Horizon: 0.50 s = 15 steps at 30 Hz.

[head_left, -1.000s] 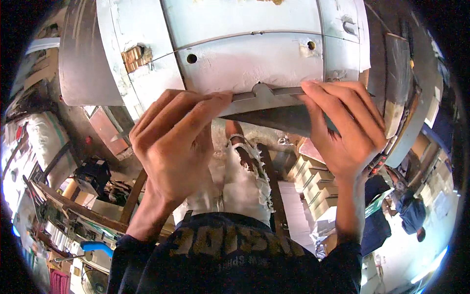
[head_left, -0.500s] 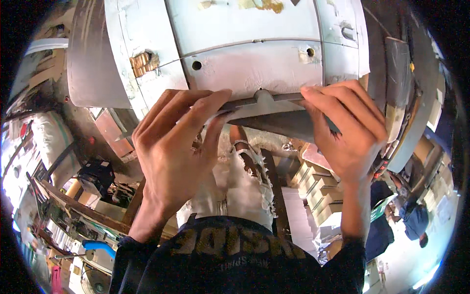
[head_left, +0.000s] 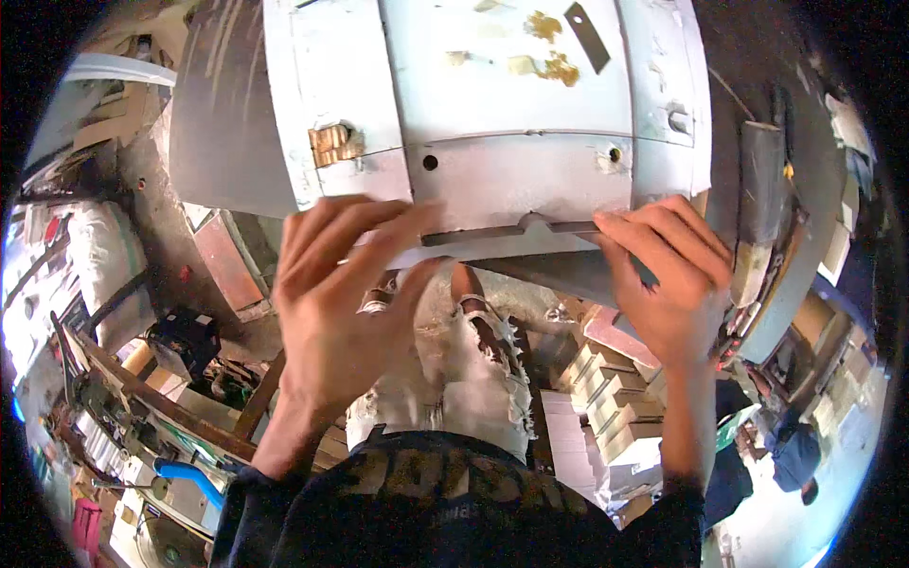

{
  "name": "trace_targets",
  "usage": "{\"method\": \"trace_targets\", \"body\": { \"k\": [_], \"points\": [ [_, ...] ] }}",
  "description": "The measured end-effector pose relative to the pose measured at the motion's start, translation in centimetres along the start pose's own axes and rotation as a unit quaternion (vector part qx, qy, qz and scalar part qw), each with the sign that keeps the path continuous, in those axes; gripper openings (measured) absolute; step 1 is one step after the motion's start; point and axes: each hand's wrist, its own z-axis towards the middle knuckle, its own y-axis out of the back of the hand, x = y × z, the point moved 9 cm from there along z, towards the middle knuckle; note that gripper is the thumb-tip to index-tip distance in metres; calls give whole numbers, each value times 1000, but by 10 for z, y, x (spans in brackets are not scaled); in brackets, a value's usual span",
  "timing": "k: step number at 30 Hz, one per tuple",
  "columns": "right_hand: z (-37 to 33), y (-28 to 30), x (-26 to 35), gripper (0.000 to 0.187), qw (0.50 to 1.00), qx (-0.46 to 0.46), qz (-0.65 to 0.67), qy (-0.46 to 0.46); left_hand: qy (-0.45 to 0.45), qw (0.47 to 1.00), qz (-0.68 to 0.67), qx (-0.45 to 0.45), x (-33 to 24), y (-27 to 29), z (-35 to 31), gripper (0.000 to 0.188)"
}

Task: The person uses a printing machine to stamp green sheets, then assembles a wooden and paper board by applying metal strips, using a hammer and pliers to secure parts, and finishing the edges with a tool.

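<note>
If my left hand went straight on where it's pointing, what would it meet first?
Your left hand would probably meet the dark strip first, though depth is unclear; possibly the white panel instead.

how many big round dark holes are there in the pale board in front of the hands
2: the left hole is beyond the left hand, the right hole beyond the right hand. The hands cover part of the pale board, so more may be hidden.

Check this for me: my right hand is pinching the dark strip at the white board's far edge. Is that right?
Not quite: the head view shows the strip at the board's near edge. Your right hand is pinching it.
</note>
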Motion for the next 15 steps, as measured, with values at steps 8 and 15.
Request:
{"method": "trace_targets", "body": {
  "k": [8, 15],
  "points": [
    [14, 0, -1, 20, 998, 53, 18, -17, 6, 1000, -7, -4, 30, 10, -22, 30],
    [88, 22, -45, 25, 984, -66, 14, -167, 5, 999, -40, -12, 26, 8, -19, 30]
  ]
}}
